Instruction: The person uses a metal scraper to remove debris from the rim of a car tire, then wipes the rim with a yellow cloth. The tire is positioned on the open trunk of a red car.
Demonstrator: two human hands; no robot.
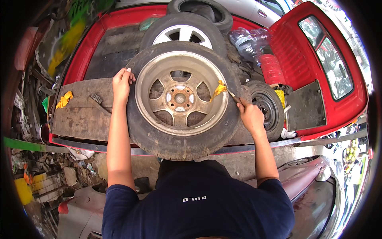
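A car wheel with a dirty alloy rim (195, 111) and black tyre (175, 139) leans face up in front of me, over the edge of a red pickup's bed. My right hand (251, 116) is closed around the wooden handle of a thin metal-bladed tool (234, 95), beside the tyre's right side. At the blade's end a crumpled yellow cloth (218, 91) touches the rim's inner right wall. My left hand (123, 81) is at the tyre's upper left edge with its fingers curled together; whatever they hold, if anything, is hidden.
Behind stand a silver-spoked wheel (185, 32) and another tyre (223, 18). A steel wheel (266, 106) lies right, below clear plastic bottles (246, 42). On the boards (79, 121) at left are a brush (97, 101) and a yellow cloth (64, 99). Parked cars (306, 187) stand close by.
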